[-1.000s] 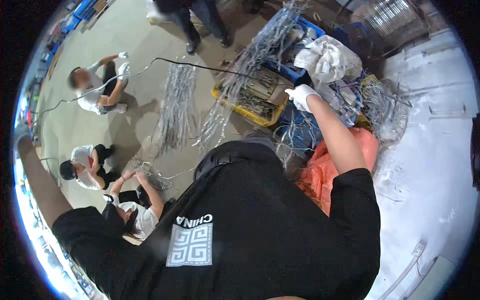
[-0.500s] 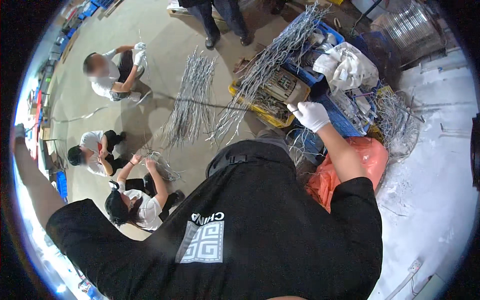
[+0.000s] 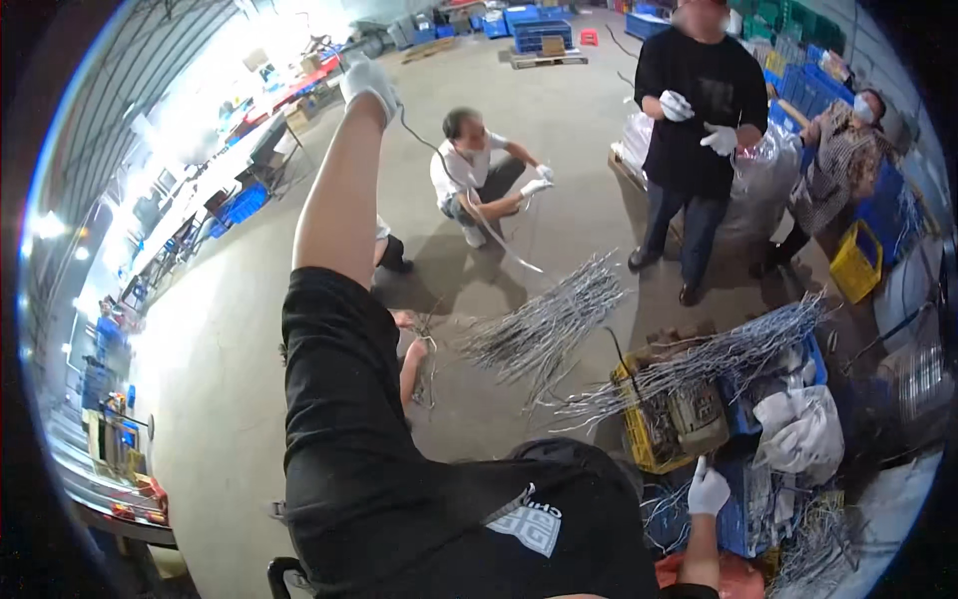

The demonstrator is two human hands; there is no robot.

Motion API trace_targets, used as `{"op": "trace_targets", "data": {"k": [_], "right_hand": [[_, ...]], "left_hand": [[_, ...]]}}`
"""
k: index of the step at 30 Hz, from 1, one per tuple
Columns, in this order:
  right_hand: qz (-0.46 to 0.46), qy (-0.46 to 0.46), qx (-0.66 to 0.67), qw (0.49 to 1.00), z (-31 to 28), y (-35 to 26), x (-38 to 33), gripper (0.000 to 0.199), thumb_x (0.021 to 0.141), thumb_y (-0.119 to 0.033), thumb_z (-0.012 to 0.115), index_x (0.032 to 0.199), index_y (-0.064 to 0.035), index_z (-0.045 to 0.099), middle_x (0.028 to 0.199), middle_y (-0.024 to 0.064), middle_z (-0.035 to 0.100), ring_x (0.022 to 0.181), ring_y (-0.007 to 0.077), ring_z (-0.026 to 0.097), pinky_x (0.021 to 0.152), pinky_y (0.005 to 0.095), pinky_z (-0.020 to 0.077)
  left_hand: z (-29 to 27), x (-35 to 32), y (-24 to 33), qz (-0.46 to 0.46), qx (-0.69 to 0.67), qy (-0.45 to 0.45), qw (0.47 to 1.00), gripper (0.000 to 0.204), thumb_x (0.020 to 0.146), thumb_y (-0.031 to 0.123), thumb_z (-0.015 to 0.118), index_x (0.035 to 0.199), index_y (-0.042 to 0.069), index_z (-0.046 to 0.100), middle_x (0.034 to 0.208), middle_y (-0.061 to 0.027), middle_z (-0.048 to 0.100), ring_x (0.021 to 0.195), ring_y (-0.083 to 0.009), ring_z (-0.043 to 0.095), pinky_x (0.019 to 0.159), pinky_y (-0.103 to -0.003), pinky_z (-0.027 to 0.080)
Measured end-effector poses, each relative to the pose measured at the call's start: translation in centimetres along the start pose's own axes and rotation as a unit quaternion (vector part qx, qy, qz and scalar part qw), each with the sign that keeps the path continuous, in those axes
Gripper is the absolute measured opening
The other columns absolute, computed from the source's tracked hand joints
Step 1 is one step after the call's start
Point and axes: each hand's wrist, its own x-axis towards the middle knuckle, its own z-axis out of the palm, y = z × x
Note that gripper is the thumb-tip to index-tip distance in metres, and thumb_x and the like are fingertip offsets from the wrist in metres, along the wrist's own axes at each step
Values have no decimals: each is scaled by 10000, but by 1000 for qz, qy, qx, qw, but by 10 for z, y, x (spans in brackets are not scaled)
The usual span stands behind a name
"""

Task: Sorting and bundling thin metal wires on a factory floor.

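My left hand (image 3: 369, 88), in a white glove, is raised high at the upper left and closed on a long thin wire (image 3: 423, 143). The wire hangs in a curve past a crouching person, its pale lower end above a pile of silvery wires (image 3: 554, 314). My right hand (image 3: 709, 491), also gloved, is low at the right with fingers curled, beside a yellow crate (image 3: 641, 439). A dark wire (image 3: 627, 367) rises over the crate and leads down toward this hand; its grip is partly hidden. I cannot tell whether the two wires join.
More silvery wires (image 3: 699, 364) lie across the crates. A white cloth sack (image 3: 801, 429) and an orange-red bag (image 3: 723, 577) are at the right. One gloved person crouches ahead; another stands farther right near a third person. Another worker's hands are at wires beside my left arm.
My view has swung up and left. My left arm now reaches high and forward. The strand stretched between my hands before now hangs curved from the left one.
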Motion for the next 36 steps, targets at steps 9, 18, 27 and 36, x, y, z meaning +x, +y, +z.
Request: {"op": "trace_targets", "data": {"k": [9,18,27,36], "right_hand": [[-15,-73,-25,997,-3,23,-6,526,901,-383,439,522,-36,550,512,134,554,437,339,480,462,423,383],[110,-95,-173,974,-20,102,-25,430,891,-390,432,717,-43,617,711,160,586,658,337,549,590,425,438],[404,-126,-314,850,-64,269,-29,355,893,-401,411,1031,-134,599,1043,99,565,905,296,543,759,417,451],[512,212,-278,785,-71,276,-37,425,880,-383,446,1196,-103,501,1144,103,550,999,256,540,812,394,455]], "left_hand": [[-19,-2,-4,127,461,17,878,328,901,392,370,704,171,511,570,3,440,469,-143,395,444,-283,321],[-78,-14,-44,86,457,63,883,341,931,367,397,663,157,416,469,46,309,362,-90,294,352,-234,247],[-137,-17,-46,31,357,119,926,360,935,372,373,638,169,367,473,57,292,354,-69,238,327,-215,186],[-227,31,-13,-54,307,6,950,321,906,336,305,630,186,369,501,50,336,396,-96,270,364,-257,207]]}}
